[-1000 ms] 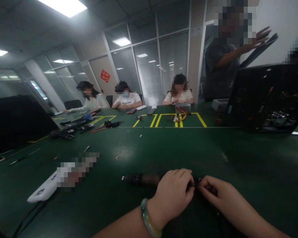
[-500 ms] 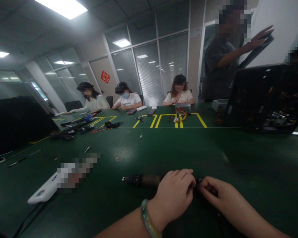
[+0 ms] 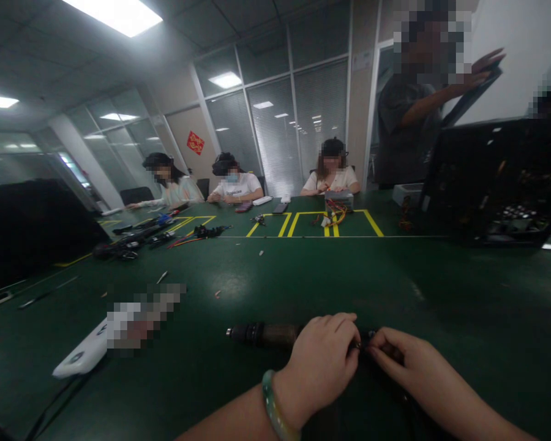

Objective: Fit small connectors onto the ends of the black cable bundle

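A dark cylindrical tool (image 3: 275, 334) with a metal tip at its left end lies on the green table in front of me. My left hand (image 3: 324, 358), with a green bangle (image 3: 275, 404) at the wrist, is wrapped over the tool's right part. Close by on the right, my right hand (image 3: 395, 355) has thumb and fingers pinched at a small dark piece near the tool's right end. That piece is mostly hidden by the fingers and too dark to make out.
A white device (image 3: 85, 349) with a dark strap lies at the left. Cables (image 3: 202, 233) and black parts (image 3: 128, 239) sit farther back. A black computer case (image 3: 496, 184) stands at the right. Several people are across the table (image 3: 239, 269); one stands behind the case.
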`<state>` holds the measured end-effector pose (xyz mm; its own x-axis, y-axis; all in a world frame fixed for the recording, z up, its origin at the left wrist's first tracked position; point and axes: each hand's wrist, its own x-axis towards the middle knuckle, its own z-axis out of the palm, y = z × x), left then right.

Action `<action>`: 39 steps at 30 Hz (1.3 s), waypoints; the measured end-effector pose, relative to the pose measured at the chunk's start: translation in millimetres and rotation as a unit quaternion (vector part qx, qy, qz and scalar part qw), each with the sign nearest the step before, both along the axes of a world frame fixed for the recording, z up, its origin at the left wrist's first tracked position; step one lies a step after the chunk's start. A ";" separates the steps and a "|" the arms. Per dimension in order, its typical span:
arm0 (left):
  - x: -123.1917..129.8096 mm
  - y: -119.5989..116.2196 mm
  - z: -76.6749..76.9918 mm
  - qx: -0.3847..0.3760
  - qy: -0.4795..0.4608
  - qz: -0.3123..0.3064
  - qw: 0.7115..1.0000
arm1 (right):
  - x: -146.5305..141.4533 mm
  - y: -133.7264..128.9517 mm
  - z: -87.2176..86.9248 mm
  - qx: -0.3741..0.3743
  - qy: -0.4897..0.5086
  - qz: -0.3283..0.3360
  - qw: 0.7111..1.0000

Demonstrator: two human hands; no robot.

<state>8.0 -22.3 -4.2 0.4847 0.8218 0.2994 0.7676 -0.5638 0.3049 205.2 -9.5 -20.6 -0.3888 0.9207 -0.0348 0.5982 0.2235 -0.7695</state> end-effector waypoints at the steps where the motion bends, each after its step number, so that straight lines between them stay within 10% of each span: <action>1: 0.3 -0.2 0.2 0.001 0.004 -0.001 1.000 | -0.1 -0.1 -0.1 0.003 0.001 0.001 1.000; 39: -1.5 1.6 -2.3 -0.006 -0.029 0.008 1.000 | 0.1 1.9 -3.1 -0.002 0.000 0.001 1.000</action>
<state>6.5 -20.8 -6.5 0.4532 0.8335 0.3160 0.7576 -0.5470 0.3562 205.3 -7.6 -23.6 -0.3904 0.9199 -0.0379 0.5978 0.2220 -0.7703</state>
